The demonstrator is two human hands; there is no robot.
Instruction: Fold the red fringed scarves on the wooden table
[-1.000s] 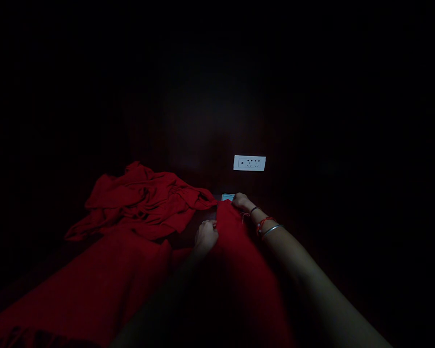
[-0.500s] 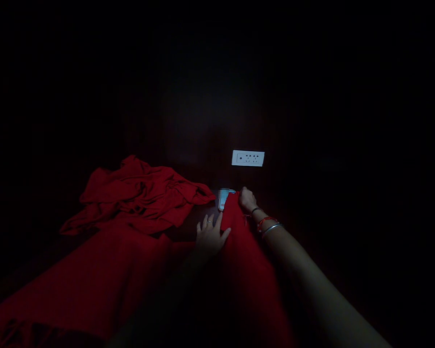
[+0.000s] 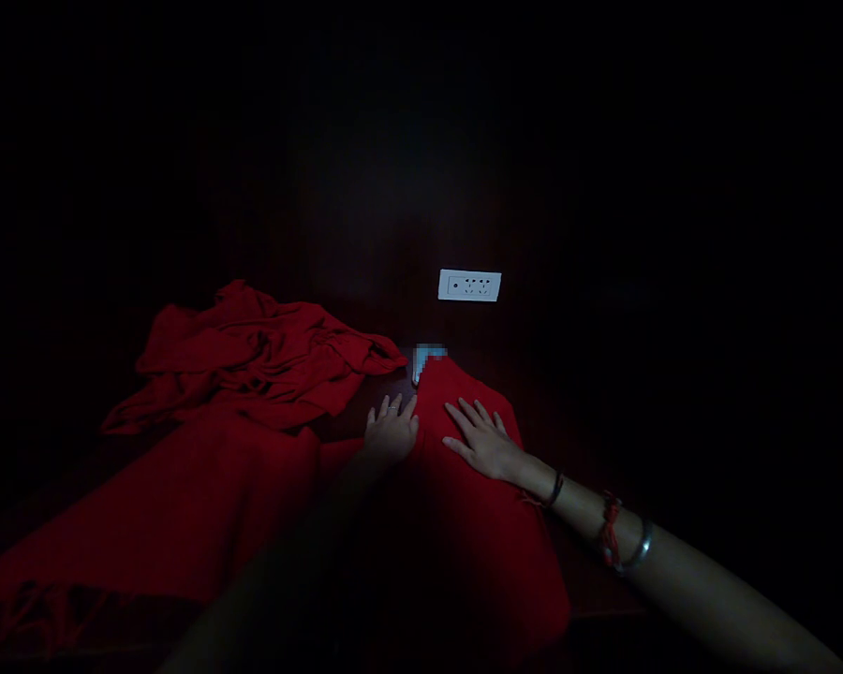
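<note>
A long red cloth (image 3: 492, 543) runs from the far side towards me on a dark surface. My right hand (image 3: 488, 442) lies flat on it, fingers spread, holding nothing. At the cloth's left edge rests my left hand (image 3: 391, 432), its fingers apart and a ring on one of them. Just beyond the hands, a phone (image 3: 420, 363) with a lit screen is partly covered by the cloth's far end. More red cloth with a fringed edge (image 3: 161, 515) spreads at the left, and whether it joins the piece under my hands I cannot tell.
A crumpled red cloth (image 3: 253, 360) lies in a heap at the back left. A white socket plate (image 3: 470, 285) sits on the dark wall behind the phone. Deep shadow hides most of the surroundings.
My right hand has let go of the cloth's far corner and come nearer, now flat on the cloth. The cloth's right side has spread outwards. My left hand stays at the left edge.
</note>
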